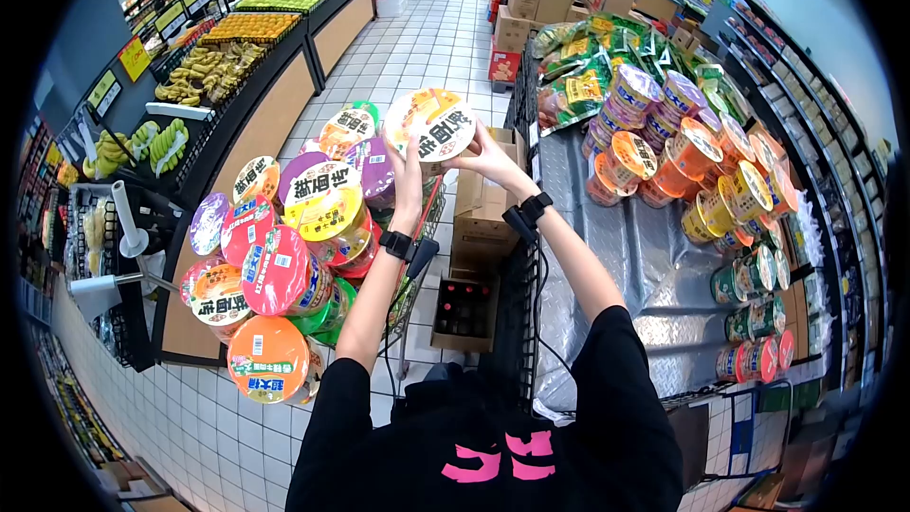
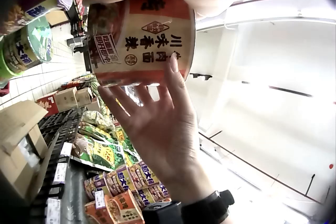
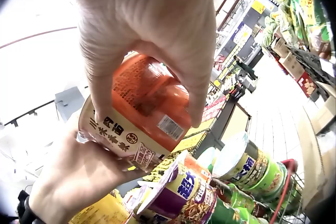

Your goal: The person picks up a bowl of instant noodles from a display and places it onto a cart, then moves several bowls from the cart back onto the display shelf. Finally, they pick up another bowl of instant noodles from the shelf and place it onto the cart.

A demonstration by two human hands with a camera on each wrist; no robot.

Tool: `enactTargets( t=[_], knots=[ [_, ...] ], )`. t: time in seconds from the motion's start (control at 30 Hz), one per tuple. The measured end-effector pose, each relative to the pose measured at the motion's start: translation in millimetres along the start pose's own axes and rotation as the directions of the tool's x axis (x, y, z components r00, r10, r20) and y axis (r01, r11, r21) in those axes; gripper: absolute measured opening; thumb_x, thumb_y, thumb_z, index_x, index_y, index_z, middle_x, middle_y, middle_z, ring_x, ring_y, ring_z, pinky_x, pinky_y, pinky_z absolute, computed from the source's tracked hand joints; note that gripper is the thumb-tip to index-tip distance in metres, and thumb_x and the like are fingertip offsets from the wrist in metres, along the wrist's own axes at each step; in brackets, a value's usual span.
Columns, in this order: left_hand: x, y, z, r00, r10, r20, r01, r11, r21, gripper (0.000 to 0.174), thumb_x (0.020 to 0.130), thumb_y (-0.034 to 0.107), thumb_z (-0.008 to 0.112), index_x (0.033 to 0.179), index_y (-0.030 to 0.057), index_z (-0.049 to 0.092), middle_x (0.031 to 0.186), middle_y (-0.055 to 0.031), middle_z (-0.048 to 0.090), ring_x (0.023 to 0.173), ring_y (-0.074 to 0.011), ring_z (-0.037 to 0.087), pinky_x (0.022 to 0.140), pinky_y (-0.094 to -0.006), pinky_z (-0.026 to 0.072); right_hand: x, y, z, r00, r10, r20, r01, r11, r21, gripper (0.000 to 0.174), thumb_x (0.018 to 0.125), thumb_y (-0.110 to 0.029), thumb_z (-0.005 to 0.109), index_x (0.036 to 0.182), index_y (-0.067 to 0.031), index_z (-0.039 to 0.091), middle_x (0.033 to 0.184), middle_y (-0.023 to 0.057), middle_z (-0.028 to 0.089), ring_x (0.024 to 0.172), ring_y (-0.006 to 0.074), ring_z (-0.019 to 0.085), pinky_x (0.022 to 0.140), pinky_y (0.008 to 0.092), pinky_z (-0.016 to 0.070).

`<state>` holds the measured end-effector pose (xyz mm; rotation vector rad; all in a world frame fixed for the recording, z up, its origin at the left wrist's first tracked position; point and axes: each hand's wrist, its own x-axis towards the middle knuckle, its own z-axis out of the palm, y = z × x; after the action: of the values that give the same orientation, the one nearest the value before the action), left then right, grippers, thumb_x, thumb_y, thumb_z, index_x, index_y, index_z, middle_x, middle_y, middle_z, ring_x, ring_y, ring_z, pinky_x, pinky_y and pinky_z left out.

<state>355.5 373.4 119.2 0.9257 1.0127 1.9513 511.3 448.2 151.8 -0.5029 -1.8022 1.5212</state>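
- We see the bowl (image 1: 431, 123) held up in the air between both hands. Its lid tilts towards the head camera, and it hangs over the right edge of the heap (image 1: 284, 256).
- The right hand (image 1: 488, 156) grips it from the right. In the right wrist view the thumb and fingers curl round its orange wall.
- The left hand (image 1: 408, 180) lies against the bowl with its fingers straight and spread and its palm to the printed side. It props the bowl rather than clasps it.
- The heap is made of similar bowls with orange, pink, purple and yellow lids, piled high in a cart (image 1: 428, 213). Its topmost bowls lie just beside the left hand and below the held bowl.
- To the right of the hands we see a metal table (image 1: 616, 256). A stack (image 1: 701, 180) of more bowls runs along its far and right sides, with green packets (image 1: 578, 76) behind them.
- Between the cart and the table stands an open box (image 1: 479, 218). Nearer to us, below the forearms, is a case of dark bottles (image 1: 464, 308).
- Far off to the left, well apart from the hands, a counter (image 1: 284, 95) bears bananas (image 1: 204, 71).
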Motion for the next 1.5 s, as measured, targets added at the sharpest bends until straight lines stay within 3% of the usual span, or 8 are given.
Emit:
enactTargets(
  t=[0.3,0.5,0.67,0.83,0.9,1.17,1.27,1.5],
  knots=[
    [9.5,-9.9,-38.1,0.978,0.031,-0.207,-0.040,0.999,-0.037,0.085,0.095,0.035,0.055,0.151,0.0022,0.001,0.150,-0.0202,0.023,0.137,-0.0263,0.027,0.112,-0.0366,0.0232,44.0,8.2,29.5,0.975,0.094,0.203,-0.092,0.996,-0.022,0.108,0.069,-0.010,0.079,0.152,-0.0134,0.011,0.150,0.0094,0.030,0.139,0.0269,0.030,0.115,0.0403,0.0250],
    [6.2,-4.4,-41.4,0.935,-0.151,-0.322,0.097,0.979,-0.178,0.085,0.095,0.043,0.052,0.151,0.0022,0.001,0.144,-0.0209,0.033,0.125,-0.0275,0.044,0.103,-0.0361,0.0372,59.3,24.4,40.6,0.956,0.172,0.238,-0.171,0.985,-0.024,0.094,0.077,-0.003,0.064,0.153,-0.0117,0.010,0.151,0.0087,0.030,0.136,0.0206,0.033,0.108,0.0335,0.0337],
    [12.5,-12.4,-52.4,0.945,-0.235,-0.227,0.163,0.941,-0.296,0.066,0.096,0.053,0.044,0.130,-0.0031,0.048,0.126,-0.0108,0.056,0.111,-0.0179,0.054,0.095,-0.0309,0.0420,68.1,34.5,45.7,0.953,0.179,0.244,-0.183,0.983,-0.008,0.088,0.078,-0.002,0.056,0.153,-0.0112,0.010,0.154,0.0086,0.026,0.139,0.0213,0.028,0.108,0.0326,0.0340],
    [10.3,-14.7,-44.3,0.921,-0.144,-0.363,0.064,0.973,-0.223,0.065,0.097,0.051,0.044,0.132,-0.0033,0.046,0.128,-0.0123,0.054,0.112,-0.0192,0.053,0.096,-0.0301,0.0402,71.7,38.7,53.3,0.968,0.124,0.217,-0.123,0.992,-0.015,0.085,0.078,-0.001,0.049,0.154,-0.0136,0.012,0.156,0.0087,0.022,0.141,0.0255,0.026,0.106,0.0321,0.0327],
    [5.2,-9.0,-31.5,0.905,0.021,-0.425,-0.075,0.991,-0.111,0.066,0.097,0.046,0.048,0.138,-0.0042,0.037,0.137,-0.0141,0.047,0.122,-0.0222,0.047,0.103,-0.0346,0.0349,70.2,33.8,51.9,0.959,0.204,0.196,-0.214,0.976,0.032,0.083,0.079,-0.001,0.047,0.153,-0.0141,0.013,0.157,0.0095,0.022,0.141,0.0264,0.027,0.104,0.0328,0.0350],
    [-25.5,-35.3,-21.2,0.904,0.051,-0.425,-0.020,0.997,0.078,0.079,0.098,0.033,0.049,0.151,0.0018,0.000,0.157,-0.0151,0.010,0.142,-0.0229,0.017,0.114,-0.0347,0.0166,73.4,35.1,57.0,0.954,0.237,0.185,-0.252,0.966,0.062,0.074,0.080,0.004,0.048,0.149,-0.0078,0.025,0.150,0.0127,0.035,0.135,0.0210,0.036,0.110,0.0328,0.0321],
    [-32.2,-41.1,-14.9,0.941,-0.031,-0.336,0.055,0.997,0.061,0.089,0.096,0.034,0.050,0.147,-0.0054,-0.012,0.155,-0.0225,-0.017,0.145,-0.0285,-0.016,0.117,-0.0375,-0.0051,76.1,47.0,55.7,0.968,0.183,0.171,-0.205,0.971,0.124,0.074,0.079,0.005,0.048,0.148,-0.0049,0.025,0.149,0.0127,0.035,0.138,0.0213,0.032,0.113,0.0339,0.0271],
    [-35.4,-35.1,-15.3,0.946,-0.016,-0.325,0.042,0.997,0.071,0.087,0.094,0.026,0.051,0.148,-0.0049,-0.010,0.156,-0.0220,-0.014,0.146,-0.0279,-0.012,0.117,-0.0374,-0.0016,87.6,49.5,66.6,0.967,0.140,0.214,-0.177,0.970,0.165,0.076,0.073,0.010,0.042,0.147,0.0012,0.025,0.147,0.0126,0.037,0.138,0.0210,0.032,0.114,0.0312,0.0253]
  ],
)
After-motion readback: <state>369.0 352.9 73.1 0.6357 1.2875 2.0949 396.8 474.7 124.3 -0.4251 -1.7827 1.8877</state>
